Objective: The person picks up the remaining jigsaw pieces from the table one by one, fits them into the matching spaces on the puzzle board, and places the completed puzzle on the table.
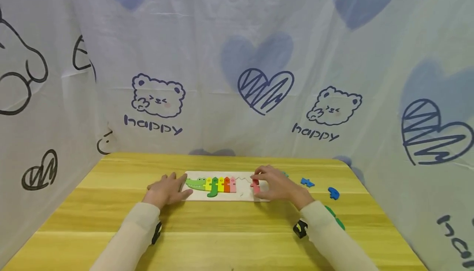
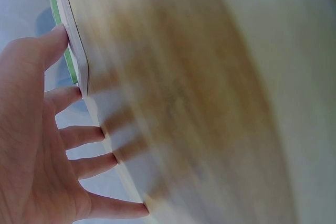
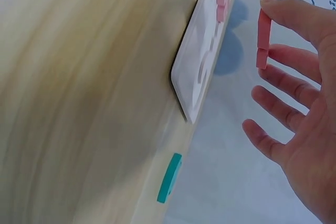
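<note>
A white crocodile puzzle board (image 1: 226, 198) lies lengthwise across the table. The green head piece (image 1: 196, 184), a green leg piece (image 1: 212, 190) and several yellow, orange and pink body pieces sit in its left part, while bare recess shows on the right. My left hand (image 1: 168, 191) rests at the board's left end, fingers spread; in the left wrist view its thumb touches the board's edge and the other fingertips meet the table. Above the board's right part, my right hand (image 1: 279, 184) pinches a pinkish-red puzzle piece (image 3: 264, 35) between thumb and fingers, raised off the board.
On the table right of the board lie a blue jigsaw-shaped piece (image 1: 307, 182), a curved blue piece (image 1: 333, 193) and green pieces (image 1: 335, 217), partly behind the right sleeve. A teal piece (image 3: 169, 178) lies near the board's right end. A printed white curtain (image 1: 237, 139) hangs behind the table.
</note>
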`<state>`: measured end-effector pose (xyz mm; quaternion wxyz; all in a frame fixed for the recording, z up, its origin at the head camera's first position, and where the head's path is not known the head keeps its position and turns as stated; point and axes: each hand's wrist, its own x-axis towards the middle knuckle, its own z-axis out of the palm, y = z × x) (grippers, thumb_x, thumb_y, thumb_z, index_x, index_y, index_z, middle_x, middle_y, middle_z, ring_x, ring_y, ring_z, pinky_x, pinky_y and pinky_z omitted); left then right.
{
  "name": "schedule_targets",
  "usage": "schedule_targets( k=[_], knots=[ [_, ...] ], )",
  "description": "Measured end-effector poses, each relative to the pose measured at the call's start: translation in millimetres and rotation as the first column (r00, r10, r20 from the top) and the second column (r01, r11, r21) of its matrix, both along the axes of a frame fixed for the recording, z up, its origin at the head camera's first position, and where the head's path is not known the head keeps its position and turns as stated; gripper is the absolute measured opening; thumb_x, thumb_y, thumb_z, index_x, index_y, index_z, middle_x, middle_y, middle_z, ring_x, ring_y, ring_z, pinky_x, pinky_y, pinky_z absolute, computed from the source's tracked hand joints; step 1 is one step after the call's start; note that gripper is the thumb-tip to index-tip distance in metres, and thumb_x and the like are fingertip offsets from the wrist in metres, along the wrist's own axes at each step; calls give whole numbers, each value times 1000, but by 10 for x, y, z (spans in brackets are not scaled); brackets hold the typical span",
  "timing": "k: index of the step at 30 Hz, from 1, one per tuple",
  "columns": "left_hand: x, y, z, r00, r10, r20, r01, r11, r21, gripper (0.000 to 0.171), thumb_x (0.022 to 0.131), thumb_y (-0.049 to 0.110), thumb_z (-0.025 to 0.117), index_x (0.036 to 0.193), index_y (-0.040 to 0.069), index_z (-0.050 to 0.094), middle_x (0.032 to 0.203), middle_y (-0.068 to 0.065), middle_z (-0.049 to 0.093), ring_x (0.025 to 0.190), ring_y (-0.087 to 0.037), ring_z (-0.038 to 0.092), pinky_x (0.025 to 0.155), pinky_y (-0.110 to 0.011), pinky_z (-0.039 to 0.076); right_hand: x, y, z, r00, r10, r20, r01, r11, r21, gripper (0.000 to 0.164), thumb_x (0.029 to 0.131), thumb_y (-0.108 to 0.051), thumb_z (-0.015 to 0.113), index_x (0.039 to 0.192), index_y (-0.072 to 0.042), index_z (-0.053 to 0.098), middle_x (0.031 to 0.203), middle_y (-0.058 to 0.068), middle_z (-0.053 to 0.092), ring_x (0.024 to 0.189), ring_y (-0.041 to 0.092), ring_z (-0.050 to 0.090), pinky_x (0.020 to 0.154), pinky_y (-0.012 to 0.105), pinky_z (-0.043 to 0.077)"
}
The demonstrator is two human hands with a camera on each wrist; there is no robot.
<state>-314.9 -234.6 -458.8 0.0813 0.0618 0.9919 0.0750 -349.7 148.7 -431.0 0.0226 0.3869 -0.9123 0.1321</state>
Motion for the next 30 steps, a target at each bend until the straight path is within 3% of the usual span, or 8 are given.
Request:
schedule_targets(
  k=[30],
  knots=[
    [-7,14,-14,1000,-6,-10,6,1000,-11,79,100,64,51,161,16,36,159,-31,39,142,-61,37,88,-90,40,-135,-363,-75,999,-1,32,-1,999,43,56,89,-39,80,136,-10,69,137,9,63,121,28,56,107,48,51]
  ],
)
